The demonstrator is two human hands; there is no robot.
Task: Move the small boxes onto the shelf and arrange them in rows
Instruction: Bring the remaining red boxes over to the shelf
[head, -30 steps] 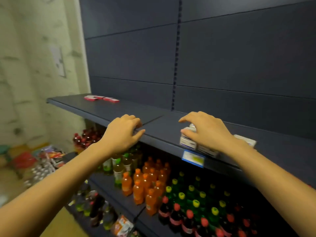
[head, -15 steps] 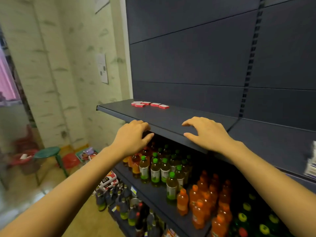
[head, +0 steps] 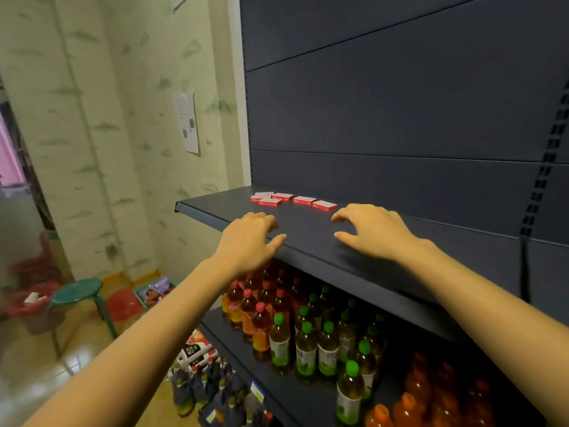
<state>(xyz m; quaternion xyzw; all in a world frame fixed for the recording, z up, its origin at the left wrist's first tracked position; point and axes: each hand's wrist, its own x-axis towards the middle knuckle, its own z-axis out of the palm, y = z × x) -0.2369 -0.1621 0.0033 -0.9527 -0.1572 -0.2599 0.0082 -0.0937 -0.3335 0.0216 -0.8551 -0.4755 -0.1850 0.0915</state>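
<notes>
Reaching with both empty hands, left hand [head: 250, 238] and right hand [head: 374, 231] fingers spread, risks knocking the red boxes [head: 294, 200] near the shelf's [head: 323, 251] back-left corner askew

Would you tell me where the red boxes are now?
The red boxes lie near the shelf's left end, just beyond both hands.

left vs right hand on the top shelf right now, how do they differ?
Left hand sits at the shelf front edge, fingers curled; right hand lies further in, fingers spread. The right hand's fingertips are close to the red boxes; the left hand is further from them. Both are empty, palms down.
</notes>
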